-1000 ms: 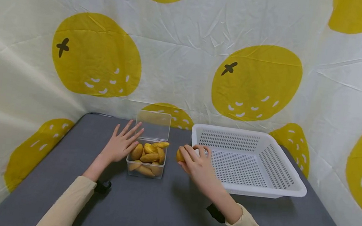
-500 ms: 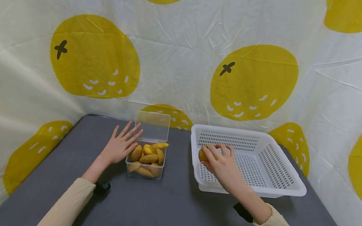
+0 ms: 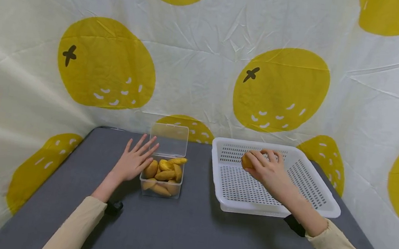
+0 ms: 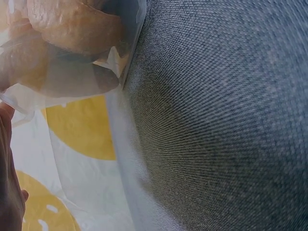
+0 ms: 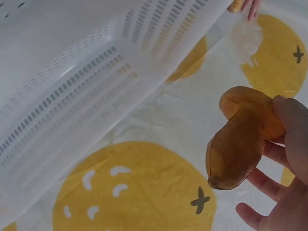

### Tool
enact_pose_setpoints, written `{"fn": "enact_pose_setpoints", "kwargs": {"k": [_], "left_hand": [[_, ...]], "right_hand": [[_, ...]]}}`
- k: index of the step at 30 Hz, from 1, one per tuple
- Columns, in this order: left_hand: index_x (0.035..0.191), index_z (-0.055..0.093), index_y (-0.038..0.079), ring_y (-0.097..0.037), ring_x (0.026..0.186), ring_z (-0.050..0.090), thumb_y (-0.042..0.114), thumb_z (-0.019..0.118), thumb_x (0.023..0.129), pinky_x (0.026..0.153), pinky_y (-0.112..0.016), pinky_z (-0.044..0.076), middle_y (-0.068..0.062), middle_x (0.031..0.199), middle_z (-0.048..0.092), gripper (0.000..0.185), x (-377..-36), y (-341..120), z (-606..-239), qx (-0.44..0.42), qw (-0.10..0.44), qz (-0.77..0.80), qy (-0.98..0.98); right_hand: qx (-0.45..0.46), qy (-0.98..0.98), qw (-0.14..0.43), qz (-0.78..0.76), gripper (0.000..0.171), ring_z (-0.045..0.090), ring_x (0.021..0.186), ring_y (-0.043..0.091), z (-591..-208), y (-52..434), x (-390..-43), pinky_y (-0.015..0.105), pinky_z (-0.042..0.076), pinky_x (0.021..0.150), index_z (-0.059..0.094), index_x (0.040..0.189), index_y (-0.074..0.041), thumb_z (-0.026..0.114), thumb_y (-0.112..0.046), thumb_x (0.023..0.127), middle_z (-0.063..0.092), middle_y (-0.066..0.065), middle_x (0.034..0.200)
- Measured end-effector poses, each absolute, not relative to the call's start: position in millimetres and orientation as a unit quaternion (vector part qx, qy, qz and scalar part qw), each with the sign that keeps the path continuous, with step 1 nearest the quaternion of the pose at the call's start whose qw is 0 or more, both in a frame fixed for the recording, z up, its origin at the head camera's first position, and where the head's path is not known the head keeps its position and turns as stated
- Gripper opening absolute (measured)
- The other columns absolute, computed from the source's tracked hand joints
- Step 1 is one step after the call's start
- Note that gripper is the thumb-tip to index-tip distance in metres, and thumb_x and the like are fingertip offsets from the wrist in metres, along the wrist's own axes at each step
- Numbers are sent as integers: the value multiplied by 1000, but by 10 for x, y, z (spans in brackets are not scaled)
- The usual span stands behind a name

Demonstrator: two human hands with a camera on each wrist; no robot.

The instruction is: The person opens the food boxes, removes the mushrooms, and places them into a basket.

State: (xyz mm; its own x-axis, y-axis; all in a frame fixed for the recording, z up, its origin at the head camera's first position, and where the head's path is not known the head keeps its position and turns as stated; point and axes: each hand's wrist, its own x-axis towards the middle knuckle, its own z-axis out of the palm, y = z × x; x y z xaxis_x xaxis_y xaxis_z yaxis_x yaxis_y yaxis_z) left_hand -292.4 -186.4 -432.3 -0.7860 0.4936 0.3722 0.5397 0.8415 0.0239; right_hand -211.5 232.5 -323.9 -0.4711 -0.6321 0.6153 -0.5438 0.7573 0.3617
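In the head view, my right hand (image 3: 271,171) holds a brownish-yellow, mushroom-shaped piece (image 3: 247,161) above the white perforated basket (image 3: 330,209). The right wrist view shows thumb and fingers pinching this piece (image 5: 236,144), which has a curved top and a plump body with a dark tip. My left hand (image 3: 132,162) is spread, fingers straight, at the left side of a clear plastic box (image 3: 160,192). Several brownish and yellow rounded pieces (image 3: 165,174) fill that box, and its lid (image 3: 169,139) stands raised at the back. Close by, the left wrist view has the box's pieces (image 4: 77,29) behind clear plastic.
Dark grey cloth (image 3: 187,230) covers the table, with box and basket standing apart on it. A pale curtain (image 3: 198,71) with yellow fruit prints rises behind and at both sides. The basket's raised rim (image 3: 215,184) faces the box.
My right hand has carried the brownish-yellow piece rightward, from the gap between box and basket to over the basket. The left hand has stayed beside the box.
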Motion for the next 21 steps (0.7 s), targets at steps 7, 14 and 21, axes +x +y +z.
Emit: {"fn": "enact_pose_setpoints", "kwargs": {"k": [7, 14, 21], "left_hand": [[143, 20, 25, -24, 140, -1, 42, 35, 94, 107, -58, -2, 4, 152, 8, 54, -2925, -1861, -4318, -267, 171, -55, -947], [144, 13, 30, -23, 140, -4, 44, 32, 95, 107, -58, -3, 6, 152, 4, 54, -2931, -1868, -4317, -265, 161, -52, -949], [143, 14, 30, -21, 140, -5, 44, 32, 95, 107, -58, -3, 6, 152, 5, 54, -2931, -1883, -4309, -267, 164, -56, -948]], "right_hand": [[354, -867, 342, -73, 39, 48, 93, 30, -3150, 2478, -2257, 48, 37, 78, 54, 111, -7, 58, -35, 85, 57, 7, 102], [360, -862, 347, -89, 52, 48, 93, 30, -3151, 2571, -2478, 50, 38, 80, 56, 109, -8, 79, -18, 64, 58, 7, 100], [375, -842, 371, -116, 48, 50, 90, 30, -3179, 2623, -2691, 49, 39, 76, 58, 107, -7, 78, -19, 65, 59, 8, 98]]}}
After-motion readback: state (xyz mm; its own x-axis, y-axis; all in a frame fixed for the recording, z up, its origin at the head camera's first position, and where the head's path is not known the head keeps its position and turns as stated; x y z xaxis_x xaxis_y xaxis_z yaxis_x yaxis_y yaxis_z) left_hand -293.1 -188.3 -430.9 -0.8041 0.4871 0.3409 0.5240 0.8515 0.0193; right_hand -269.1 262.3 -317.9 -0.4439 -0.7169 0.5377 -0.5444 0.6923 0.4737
